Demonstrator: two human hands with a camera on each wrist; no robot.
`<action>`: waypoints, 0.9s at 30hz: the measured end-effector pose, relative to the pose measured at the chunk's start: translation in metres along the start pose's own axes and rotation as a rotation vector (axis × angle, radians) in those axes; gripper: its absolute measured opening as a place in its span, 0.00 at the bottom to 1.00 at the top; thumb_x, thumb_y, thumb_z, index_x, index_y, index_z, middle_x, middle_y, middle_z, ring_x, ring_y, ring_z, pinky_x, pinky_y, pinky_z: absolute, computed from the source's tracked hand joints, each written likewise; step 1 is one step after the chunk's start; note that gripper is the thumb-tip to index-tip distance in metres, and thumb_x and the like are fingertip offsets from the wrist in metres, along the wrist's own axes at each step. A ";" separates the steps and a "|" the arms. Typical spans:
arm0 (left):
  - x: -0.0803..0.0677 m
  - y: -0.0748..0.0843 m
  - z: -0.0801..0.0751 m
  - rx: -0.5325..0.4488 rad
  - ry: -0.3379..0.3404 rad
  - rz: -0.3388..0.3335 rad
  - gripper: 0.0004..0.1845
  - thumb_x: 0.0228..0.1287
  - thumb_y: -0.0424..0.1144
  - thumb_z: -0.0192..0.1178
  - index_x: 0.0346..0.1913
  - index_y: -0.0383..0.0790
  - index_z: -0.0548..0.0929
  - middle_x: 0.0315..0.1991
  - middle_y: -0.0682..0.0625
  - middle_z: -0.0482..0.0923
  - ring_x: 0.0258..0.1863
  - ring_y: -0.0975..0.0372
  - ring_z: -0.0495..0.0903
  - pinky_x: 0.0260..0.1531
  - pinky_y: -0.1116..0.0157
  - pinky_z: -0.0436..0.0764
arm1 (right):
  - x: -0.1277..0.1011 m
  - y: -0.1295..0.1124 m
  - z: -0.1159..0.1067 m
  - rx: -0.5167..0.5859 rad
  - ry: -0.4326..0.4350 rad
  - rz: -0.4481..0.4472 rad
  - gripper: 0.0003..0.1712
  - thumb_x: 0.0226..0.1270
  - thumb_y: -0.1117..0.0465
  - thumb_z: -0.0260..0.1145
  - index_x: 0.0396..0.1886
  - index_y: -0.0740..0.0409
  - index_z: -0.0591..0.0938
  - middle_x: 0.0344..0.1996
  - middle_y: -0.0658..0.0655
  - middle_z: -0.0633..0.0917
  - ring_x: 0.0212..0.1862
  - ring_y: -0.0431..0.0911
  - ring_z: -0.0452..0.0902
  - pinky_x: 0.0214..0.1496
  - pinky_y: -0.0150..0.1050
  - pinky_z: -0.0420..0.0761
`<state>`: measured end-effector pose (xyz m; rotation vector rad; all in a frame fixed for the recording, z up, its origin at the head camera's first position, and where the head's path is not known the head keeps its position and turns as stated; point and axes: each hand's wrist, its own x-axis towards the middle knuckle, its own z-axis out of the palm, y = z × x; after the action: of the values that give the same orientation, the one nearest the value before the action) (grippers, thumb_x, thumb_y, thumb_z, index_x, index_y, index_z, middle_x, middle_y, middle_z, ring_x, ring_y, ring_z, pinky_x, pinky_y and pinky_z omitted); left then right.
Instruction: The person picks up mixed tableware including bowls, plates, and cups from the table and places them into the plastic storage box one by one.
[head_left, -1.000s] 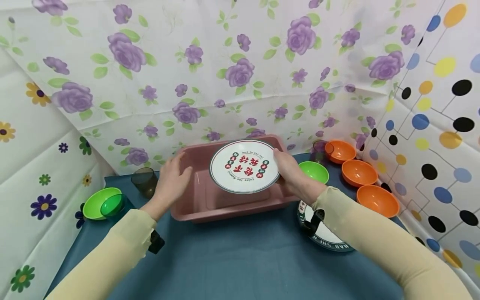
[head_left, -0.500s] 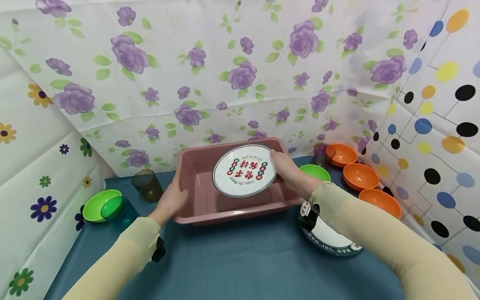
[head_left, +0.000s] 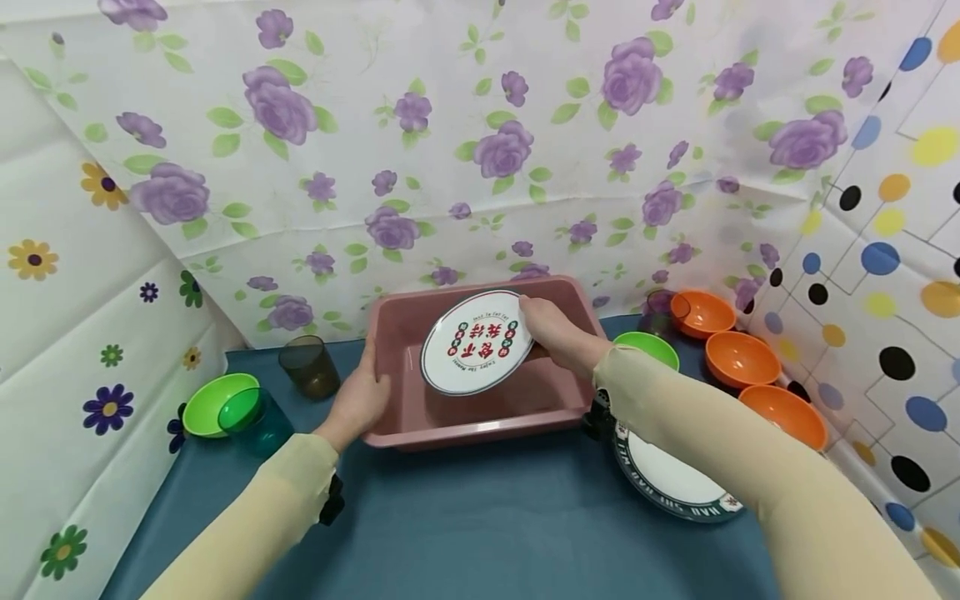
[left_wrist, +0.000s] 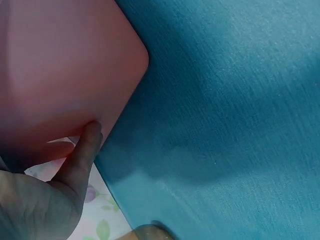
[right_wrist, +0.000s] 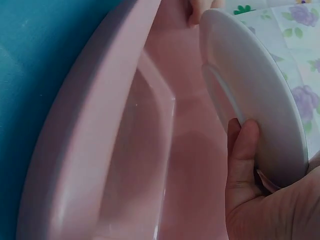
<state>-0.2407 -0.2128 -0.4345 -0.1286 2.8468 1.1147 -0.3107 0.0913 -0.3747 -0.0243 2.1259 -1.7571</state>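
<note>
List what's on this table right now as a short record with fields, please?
Right hand: grips the round white plate with red lettering, tilted over the tub
Left hand: holds the left wall of the pink rectangular plastic tub
Right of tub: green bowl, three orange bowls, another plate
Left of tub: brown tumbler, green bowl, teal cup
Surface: blue tabletop

A counter covered in blue-green cloth is enclosed by three fabric panels: purple roses on white at the rear, scattered small flowers at the left, coloured dots joined by lines at the right. Even lighting is seen throughout.
</note>
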 end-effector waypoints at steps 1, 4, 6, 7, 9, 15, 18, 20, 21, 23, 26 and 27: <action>0.000 0.001 0.000 0.002 0.004 -0.004 0.43 0.81 0.38 0.43 0.82 0.56 0.26 0.64 0.30 0.73 0.45 0.48 0.86 0.50 0.48 0.84 | 0.002 0.000 0.002 -0.007 -0.004 -0.002 0.31 0.87 0.44 0.37 0.61 0.61 0.77 0.34 0.62 0.86 0.27 0.49 0.86 0.33 0.47 0.88; 0.002 0.002 0.001 0.020 0.016 -0.010 0.41 0.81 0.38 0.41 0.82 0.54 0.27 0.61 0.30 0.76 0.44 0.49 0.86 0.49 0.49 0.85 | 0.009 -0.001 0.011 -0.031 -0.012 -0.003 0.31 0.87 0.45 0.37 0.63 0.62 0.75 0.33 0.63 0.86 0.27 0.49 0.86 0.33 0.47 0.88; 0.002 0.002 0.001 0.034 0.020 -0.002 0.41 0.81 0.37 0.40 0.82 0.53 0.26 0.58 0.31 0.78 0.42 0.50 0.87 0.47 0.50 0.85 | 0.012 -0.002 0.017 -0.045 -0.021 -0.004 0.30 0.87 0.45 0.37 0.63 0.63 0.74 0.33 0.63 0.86 0.27 0.50 0.86 0.33 0.48 0.88; 0.002 0.002 0.001 0.033 0.020 0.001 0.41 0.81 0.36 0.41 0.82 0.52 0.26 0.56 0.31 0.79 0.41 0.51 0.87 0.46 0.51 0.86 | 0.014 -0.001 0.020 -0.048 -0.028 -0.002 0.30 0.87 0.45 0.37 0.64 0.63 0.73 0.33 0.63 0.86 0.27 0.50 0.86 0.33 0.48 0.88; 0.001 0.003 0.002 0.030 0.023 0.005 0.42 0.81 0.36 0.41 0.82 0.53 0.26 0.53 0.32 0.80 0.40 0.51 0.87 0.45 0.51 0.86 | 0.018 0.000 0.026 -0.057 -0.047 0.006 0.30 0.87 0.46 0.37 0.65 0.64 0.72 0.33 0.64 0.86 0.27 0.50 0.86 0.33 0.48 0.88; -0.001 0.005 0.003 0.013 0.030 0.015 0.42 0.81 0.35 0.42 0.83 0.56 0.28 0.53 0.33 0.80 0.40 0.50 0.88 0.44 0.50 0.86 | 0.024 0.004 0.040 -0.108 -0.063 0.045 0.29 0.87 0.46 0.38 0.68 0.63 0.70 0.32 0.62 0.84 0.27 0.49 0.84 0.34 0.48 0.88; -0.001 0.006 0.003 0.020 0.043 0.018 0.41 0.82 0.35 0.41 0.83 0.57 0.28 0.57 0.32 0.79 0.42 0.48 0.88 0.45 0.49 0.86 | 0.028 0.006 0.046 -0.140 -0.070 0.053 0.29 0.87 0.46 0.38 0.68 0.63 0.69 0.31 0.61 0.83 0.26 0.48 0.83 0.35 0.49 0.87; 0.000 0.005 0.003 0.039 0.055 0.024 0.39 0.83 0.38 0.40 0.83 0.54 0.29 0.59 0.30 0.78 0.44 0.47 0.87 0.47 0.48 0.85 | 0.030 0.006 0.050 -0.145 -0.085 0.063 0.29 0.87 0.46 0.37 0.68 0.62 0.69 0.31 0.61 0.83 0.27 0.48 0.83 0.38 0.51 0.87; 0.000 0.005 0.003 0.047 0.058 0.026 0.38 0.84 0.39 0.40 0.83 0.53 0.29 0.59 0.30 0.77 0.45 0.46 0.87 0.47 0.48 0.85 | 0.031 0.006 0.051 -0.141 -0.094 0.068 0.29 0.87 0.46 0.37 0.69 0.62 0.69 0.32 0.61 0.83 0.27 0.48 0.83 0.39 0.51 0.87; 0.000 0.004 0.003 0.070 0.064 0.033 0.37 0.85 0.41 0.38 0.83 0.49 0.30 0.61 0.29 0.76 0.48 0.45 0.86 0.50 0.47 0.83 | 0.034 0.007 0.054 -0.133 -0.112 0.076 0.29 0.87 0.46 0.37 0.69 0.62 0.69 0.32 0.62 0.84 0.26 0.49 0.84 0.40 0.52 0.87; 0.001 0.003 0.004 0.081 0.068 0.024 0.36 0.85 0.43 0.36 0.83 0.49 0.29 0.57 0.30 0.78 0.47 0.46 0.86 0.48 0.47 0.84 | 0.038 0.007 0.058 -0.133 -0.133 0.081 0.30 0.87 0.46 0.37 0.67 0.63 0.70 0.33 0.64 0.85 0.26 0.50 0.84 0.37 0.52 0.88; 0.001 0.002 0.004 0.087 0.070 0.023 0.36 0.85 0.42 0.36 0.83 0.48 0.29 0.55 0.30 0.79 0.45 0.46 0.86 0.47 0.48 0.84 | 0.039 0.007 0.059 -0.136 -0.138 0.082 0.30 0.87 0.46 0.36 0.67 0.63 0.71 0.33 0.64 0.85 0.26 0.50 0.84 0.36 0.51 0.88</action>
<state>-0.2421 -0.2084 -0.4365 -0.1328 2.9601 1.0084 -0.3276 0.0270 -0.4013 -0.0908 2.1112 -1.5170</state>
